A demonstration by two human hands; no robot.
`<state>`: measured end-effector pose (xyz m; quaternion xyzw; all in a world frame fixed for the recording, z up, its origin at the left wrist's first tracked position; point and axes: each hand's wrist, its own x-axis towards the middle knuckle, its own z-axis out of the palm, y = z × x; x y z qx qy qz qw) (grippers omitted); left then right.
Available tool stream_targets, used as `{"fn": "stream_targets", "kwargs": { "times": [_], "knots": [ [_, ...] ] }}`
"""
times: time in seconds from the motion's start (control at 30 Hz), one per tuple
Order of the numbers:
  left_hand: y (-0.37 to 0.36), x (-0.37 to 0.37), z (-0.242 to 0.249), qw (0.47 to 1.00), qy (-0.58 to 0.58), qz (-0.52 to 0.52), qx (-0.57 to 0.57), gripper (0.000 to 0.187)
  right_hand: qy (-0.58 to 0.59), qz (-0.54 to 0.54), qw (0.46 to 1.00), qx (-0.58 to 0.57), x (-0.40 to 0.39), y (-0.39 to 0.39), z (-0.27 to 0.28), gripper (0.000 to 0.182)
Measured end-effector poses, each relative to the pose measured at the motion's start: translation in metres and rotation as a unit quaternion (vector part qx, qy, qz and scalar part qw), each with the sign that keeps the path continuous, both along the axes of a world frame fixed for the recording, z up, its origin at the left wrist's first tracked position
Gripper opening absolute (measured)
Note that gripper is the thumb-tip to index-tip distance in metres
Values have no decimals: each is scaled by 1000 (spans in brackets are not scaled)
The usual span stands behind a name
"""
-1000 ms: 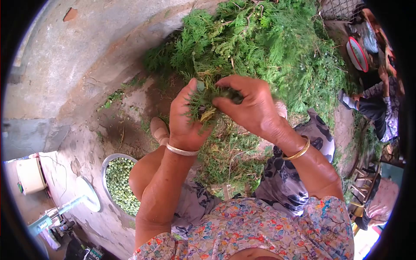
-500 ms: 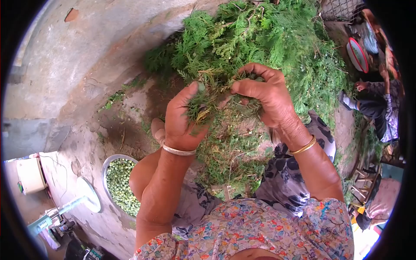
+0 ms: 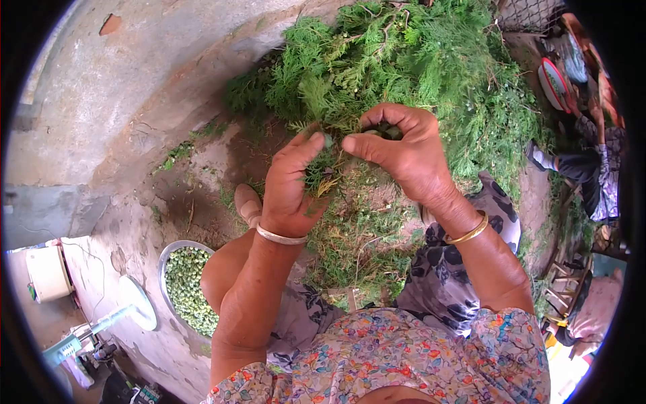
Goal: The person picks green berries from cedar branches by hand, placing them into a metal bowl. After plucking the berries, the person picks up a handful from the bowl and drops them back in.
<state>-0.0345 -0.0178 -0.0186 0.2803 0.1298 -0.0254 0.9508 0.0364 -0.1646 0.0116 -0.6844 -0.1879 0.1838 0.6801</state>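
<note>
My left hand (image 3: 294, 178) is closed around a cypress sprig (image 3: 321, 168) with green and some yellowed scale leaves. A small bluish-green cone (image 3: 328, 141) shows at its thumb tip. My right hand (image 3: 407, 148) is just to the right, fingers curled over dark green rounded pieces (image 3: 392, 132) that look like cones, partly hidden in the palm. Its thumb tip is close to the sprig. Beyond both hands lies a large heap of cypress branches (image 3: 404, 60). Left of my knee, a metal basin (image 3: 163, 273) holds many pale green cones (image 3: 188, 289).
Leaf litter (image 3: 356, 236) covers the ground between my legs. A pale blue fan (image 3: 138, 303) and a white box (image 3: 47, 273) stand at left. On the right sits another person (image 3: 585, 168) by a red-rimmed basin (image 3: 554, 84). A concrete wall (image 3: 134, 74) rises at upper left.
My hands have come closer together, the left moving slightly right and up. The sprig between them has shifted and less of it shows near my right fingers. The other person's arm has moved toward the red-rimmed basin.
</note>
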Motion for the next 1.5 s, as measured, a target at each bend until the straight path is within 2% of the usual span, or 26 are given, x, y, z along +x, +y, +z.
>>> {"fn": "stream_targets", "kwargs": {
  "times": [0.1, 0.17, 0.2, 0.27, 0.3, 0.37, 0.4, 0.43, 0.47, 0.5, 0.57, 0.67, 0.7, 0.73, 0.83, 0.97, 1.03, 1.07, 1.13, 1.17, 1.23, 1.27, 1.3, 1.33, 1.37, 1.5],
  "knots": [
    [-1, 0, -4, 1000, 4, 0, -5, 27, -20, -9, 999, -29, -6, 1, 3, 14],
    [-5, -1, -3, 1000, 16, 7, -8, 26, -243, -29, 963, -116, -9, 2, -10, 18],
    [-9, 0, -2, 1000, 22, 5, 9, 26, -243, -30, 963, -117, -9, 3, -16, 18],
    [-12, 0, -3, 999, 29, 2, 25, 25, -356, -29, 917, -179, -7, 3, -23, 23],
    [-12, 0, -7, 999, 27, -4, 29, 26, -355, -30, 917, -179, -8, 3, -23, 23],
    [-10, -1, -8, 999, 25, -10, 34, 27, -317, -24, 926, -206, -8, 3, -21, 26],
    [-8, -2, -7, 999, 21, -25, -23, 28, -316, -26, 926, -206, -6, 2, -17, 26],
    [-6, -2, -6, 996, 16, -40, -81, 29, -185, -13, 970, -159, -3, 1, -10, 26],
    [-5, -1, -3, 996, 16, -41, -81, 29, -51, 1, 993, -108, 1, 0, -4, 26],
    [-3, 0, 0, 998, -9, -55, -31, 32, -52, 1, 993, -108, 4, -1, 0, 26],
    [-3, 0, 7, 997, -33, -66, 21, 36, 166, -16, 983, 83, 11, -3, 4, 22],
    [-4, -2, 12, 995, -44, -53, 76, 42, 168, -43, 978, 114, 13, -7, 2, 21],
    [-3, -3, 13, 989, -33, -61, 129, 41, 183, -49, 974, 127, 13, -8, 5, 22],
    [-2, -4, 14, 981, -22, -70, 182, 41, 183, -49, 974, 127, 13, -10, 6, 22],
    [1, -6, 17, 970, -29, -57, 235, 35, 143, -62, 984, 82, 16, -13, 7, 22],
    [13, -5, 18, 982, -60, -41, 175, 40, 172, -73, 979, 84, 20, -15, 8, 23],
    [21, -3, 11, 996, -34, -64, 54, 57, 213, -75, 971, 78, 21, -16, 9, 22],
    [21, -2, 10, 996, -34, -63, 54, 57, 212, -74, 971, 79, 21, -15, 9, 22],
    [20, -2, 8, 996, -28, -71, 47, 69, 152, -39, 985, 75, 16, -13, 9, 19],
    [19, -3, 8, 996, -28, -71, 47, 69, 152, -38, 985, 75, 13, -11, 8, 19],
    [15, -5, 9, 995, -39, -94, 10, 62, 6, 27, 1000, 5, 6, -7, 4, 14],
    [8, -5, 11, 995, -39, -94, 10, 62, -26, 38, 999, -11, 2, -3, -1, 14],
    [-1, -3, 14, 998, -6, -49, 38, 65, -26, 37, 999, -11, -3, -1, -4, 14],
    [-6, -3, 15, 997, 26, -3, 67, 67, -78, 42, 994, -60, -7, 2, -5, 16],
    [-6, -3, 13, 997, 26, -3, 67, 67, -130, 47, 984, -108, -9, 4, -7, 19],
    [-9, -3, 7, 992, 36, -11, 120, 63, -180, 79, 973, -123, -12, 11, -21, 17]
  ]
}}
